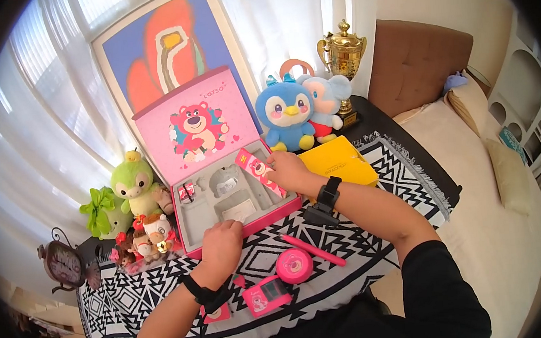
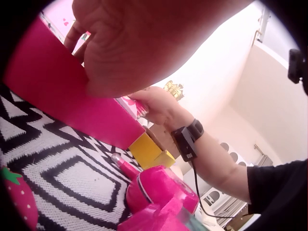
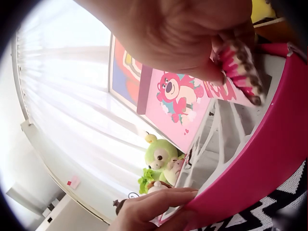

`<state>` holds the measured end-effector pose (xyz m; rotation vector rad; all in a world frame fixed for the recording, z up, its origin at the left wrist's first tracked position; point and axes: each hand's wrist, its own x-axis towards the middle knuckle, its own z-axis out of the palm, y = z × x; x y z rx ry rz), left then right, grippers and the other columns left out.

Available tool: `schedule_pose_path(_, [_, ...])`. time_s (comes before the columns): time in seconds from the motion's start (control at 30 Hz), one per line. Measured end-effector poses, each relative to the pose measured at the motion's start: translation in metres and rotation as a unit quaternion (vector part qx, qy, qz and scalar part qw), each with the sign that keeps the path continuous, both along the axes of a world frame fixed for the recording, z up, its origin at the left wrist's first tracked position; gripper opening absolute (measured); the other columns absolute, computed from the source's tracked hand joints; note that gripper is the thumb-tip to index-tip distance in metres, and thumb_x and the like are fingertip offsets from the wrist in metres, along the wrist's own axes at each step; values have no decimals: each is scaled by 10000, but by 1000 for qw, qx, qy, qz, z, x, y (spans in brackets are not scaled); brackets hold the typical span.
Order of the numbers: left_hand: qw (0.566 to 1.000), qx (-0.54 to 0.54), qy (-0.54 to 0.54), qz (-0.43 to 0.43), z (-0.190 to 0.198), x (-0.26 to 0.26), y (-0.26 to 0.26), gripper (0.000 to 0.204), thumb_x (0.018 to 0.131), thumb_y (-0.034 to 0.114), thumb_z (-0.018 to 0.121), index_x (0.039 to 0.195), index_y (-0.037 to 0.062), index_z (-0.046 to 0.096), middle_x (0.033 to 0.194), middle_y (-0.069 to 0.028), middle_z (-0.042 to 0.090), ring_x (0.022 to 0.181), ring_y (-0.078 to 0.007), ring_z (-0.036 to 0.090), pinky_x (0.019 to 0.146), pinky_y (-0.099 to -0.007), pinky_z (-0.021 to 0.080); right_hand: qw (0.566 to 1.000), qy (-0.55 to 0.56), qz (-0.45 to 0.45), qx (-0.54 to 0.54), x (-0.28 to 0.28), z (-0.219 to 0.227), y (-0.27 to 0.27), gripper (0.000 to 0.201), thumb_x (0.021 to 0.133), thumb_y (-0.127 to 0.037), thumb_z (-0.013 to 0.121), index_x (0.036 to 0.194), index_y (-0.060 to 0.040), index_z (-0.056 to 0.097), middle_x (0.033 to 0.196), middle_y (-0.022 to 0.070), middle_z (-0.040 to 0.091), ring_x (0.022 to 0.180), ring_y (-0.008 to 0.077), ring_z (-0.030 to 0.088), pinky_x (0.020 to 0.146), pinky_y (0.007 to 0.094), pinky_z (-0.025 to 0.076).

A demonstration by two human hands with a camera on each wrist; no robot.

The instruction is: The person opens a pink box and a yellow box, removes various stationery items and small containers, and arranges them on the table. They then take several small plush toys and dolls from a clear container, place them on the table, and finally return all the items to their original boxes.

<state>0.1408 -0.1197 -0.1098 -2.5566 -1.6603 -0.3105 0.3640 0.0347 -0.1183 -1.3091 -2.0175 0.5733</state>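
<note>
A pink gift box with its bear-printed lid (image 1: pixel 191 127) raised stands on the patterned cloth; its grey tray (image 1: pixel 207 215) has moulded hollows. My right hand (image 1: pixel 291 172) pinches a long pink bear-printed pack (image 1: pixel 259 173) at the tray's right side; the right wrist view shows the pack's end (image 3: pixel 240 72) tilted over the tray. My left hand (image 1: pixel 222 242) rests on the box's front rim, its fingers over the edge. In front of the box lie a pink pen (image 1: pixel 314 249), a round pink case (image 1: pixel 295 266) and a pink item with a dark window (image 1: pixel 266 296).
A yellow box (image 1: pixel 340 163) lies right of the pink box. Behind it sit a blue penguin plush (image 1: pixel 285 114) and a gold trophy (image 1: pixel 345 52). Green plush toys (image 1: pixel 133 186) and small horse plushes (image 1: pixel 158 232) stand at the left, beside a brown ornamental clock (image 1: pixel 65 264).
</note>
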Motion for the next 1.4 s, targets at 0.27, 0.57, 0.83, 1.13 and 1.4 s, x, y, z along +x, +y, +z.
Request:
schedule_pose_path(0.27, [962, 262, 22, -69, 79, 31, 6, 426, 803, 100, 712, 1215, 41, 621, 1143, -107, 657, 1091, -330, 616, 924, -475, 483, 887, 197, 270, -319, 31, 20, -55, 331, 934, -57, 656, 1244, 59, 644, 1092, 101, 731, 959, 117, 679, 800, 268, 543])
schedule_pose_path(0.57, [955, 149, 210, -147, 91, 46, 30, 179, 818, 161, 614, 982, 87, 609, 868, -42, 579, 856, -231, 587, 772, -395, 456, 807, 288, 298, -421, 65, -1, -92, 402, 968, -95, 687, 1335, 25, 573, 1083, 58, 701, 954, 87, 662, 799, 238, 549])
schedule_pose_path(0.83, [941, 205, 211, -170, 109, 41, 38, 212, 809, 152, 621, 1005, 76, 590, 864, -45, 567, 897, -228, 592, 803, -387, 464, 822, 257, 267, -433, 70, 5, -98, 298, 956, -166, 728, 1201, -33, 625, 986, 0, 694, 846, 66, 649, 681, 217, 533])
schedule_pose_path(1.13, [969, 150, 164, -106, 79, -5, 25, 210, 791, 108, 654, 991, 85, 595, 900, -67, 576, 895, -274, 594, 777, -400, 476, 893, 100, 280, -337, 88, 0, -121, 233, 1005, -247, 651, 1027, -15, 635, 832, 20, 642, 737, 156, 615, 667, 319, 498])
schedule_pose_path(1.4, [992, 31, 115, 51, 45, -25, -35, 328, 721, 149, 781, 975, 60, 593, 890, -111, 613, 879, -315, 630, 724, -429, 542, 958, -160, 157, -177, 140, -14, -147, 267, 943, -244, 668, 943, 21, 631, 861, 243, 670, 881, 425, 660, 758, 484, 513])
